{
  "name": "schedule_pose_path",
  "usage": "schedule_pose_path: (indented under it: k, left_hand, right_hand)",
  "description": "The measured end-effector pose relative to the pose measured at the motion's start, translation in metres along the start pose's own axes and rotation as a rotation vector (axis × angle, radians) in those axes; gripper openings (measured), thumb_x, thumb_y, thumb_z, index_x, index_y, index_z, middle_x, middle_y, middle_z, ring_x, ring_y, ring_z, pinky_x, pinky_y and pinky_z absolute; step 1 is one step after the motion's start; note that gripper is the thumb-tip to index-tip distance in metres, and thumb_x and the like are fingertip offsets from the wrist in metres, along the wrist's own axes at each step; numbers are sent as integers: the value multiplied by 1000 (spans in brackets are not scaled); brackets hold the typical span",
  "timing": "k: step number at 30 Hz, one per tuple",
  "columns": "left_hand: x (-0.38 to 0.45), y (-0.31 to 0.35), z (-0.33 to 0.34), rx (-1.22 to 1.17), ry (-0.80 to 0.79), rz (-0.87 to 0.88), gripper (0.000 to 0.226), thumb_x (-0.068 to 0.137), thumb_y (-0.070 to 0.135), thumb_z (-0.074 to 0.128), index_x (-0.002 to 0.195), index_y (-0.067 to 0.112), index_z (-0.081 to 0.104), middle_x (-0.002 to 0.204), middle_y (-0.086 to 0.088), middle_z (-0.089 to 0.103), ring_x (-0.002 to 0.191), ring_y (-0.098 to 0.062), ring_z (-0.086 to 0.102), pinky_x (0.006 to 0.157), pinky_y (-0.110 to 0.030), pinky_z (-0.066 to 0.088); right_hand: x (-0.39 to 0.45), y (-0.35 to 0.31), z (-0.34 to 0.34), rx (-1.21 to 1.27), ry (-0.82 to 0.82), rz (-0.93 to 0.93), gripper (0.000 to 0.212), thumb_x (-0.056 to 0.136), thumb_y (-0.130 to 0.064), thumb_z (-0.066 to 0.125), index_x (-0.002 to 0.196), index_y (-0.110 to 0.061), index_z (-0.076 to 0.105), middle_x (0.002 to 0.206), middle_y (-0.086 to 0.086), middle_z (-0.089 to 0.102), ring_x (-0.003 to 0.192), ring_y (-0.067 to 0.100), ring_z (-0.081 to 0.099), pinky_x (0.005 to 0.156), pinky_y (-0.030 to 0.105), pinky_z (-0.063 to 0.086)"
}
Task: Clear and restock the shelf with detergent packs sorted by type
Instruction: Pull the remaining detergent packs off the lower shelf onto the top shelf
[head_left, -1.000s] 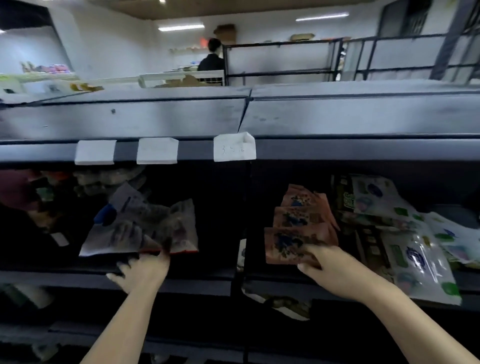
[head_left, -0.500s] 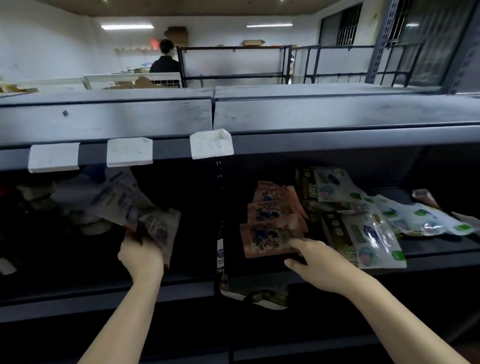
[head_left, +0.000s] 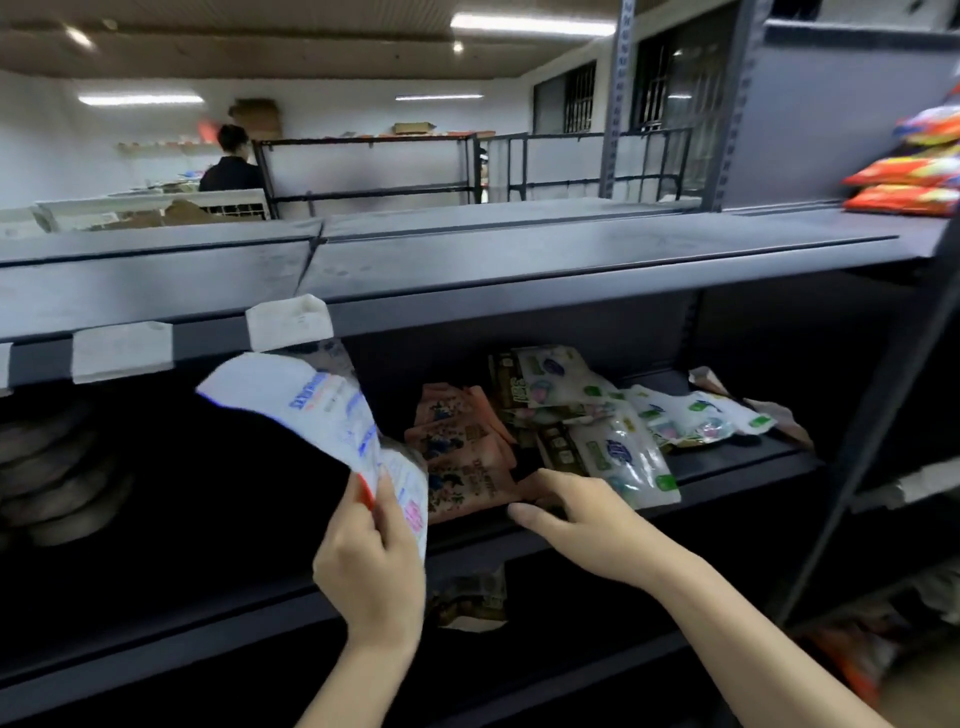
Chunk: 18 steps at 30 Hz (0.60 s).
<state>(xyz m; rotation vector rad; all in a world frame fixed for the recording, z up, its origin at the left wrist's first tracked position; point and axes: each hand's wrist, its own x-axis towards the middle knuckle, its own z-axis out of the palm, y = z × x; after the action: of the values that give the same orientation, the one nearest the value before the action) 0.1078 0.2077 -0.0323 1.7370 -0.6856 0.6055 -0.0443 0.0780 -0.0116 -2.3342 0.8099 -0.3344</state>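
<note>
A white detergent pack is being pinched upright by the left hand; the orange packs are being touched by the nearer right hand, fingers loosely extended.

The shelf is dark grey, with white tags on its front edge. The pack in the left hand is white with blue print and a red bottom edge. The stacked sachets are salmon orange with dark blue figures. The pouches beside them are white with green and blue marks. The bags at far right are orange-red with yellow.
</note>
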Motion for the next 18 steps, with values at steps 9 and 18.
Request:
schedule_pose_path:
  k: [9,18]
  left_hand:
    - [-84,75,42,-138,-208,397,32,85,21,48,90,6,75,89,-6,74,79,-19,69,68,-21,42]
    - [-133,175,99,-382,-607,528,44,89,48,48,128,30,60,134,18,54,121,2,51,86,-14,47]
  right_hand:
    - [-53,3,-30,391,29,6,66,68,-73,63,123,-39,53,119,-17,63,103,0,62,97,33,49]
    - [-106,83,-115,713,450,208,35,98,-42,44,112,-20,68,108,-6,72,103,11,66,100,39,47]
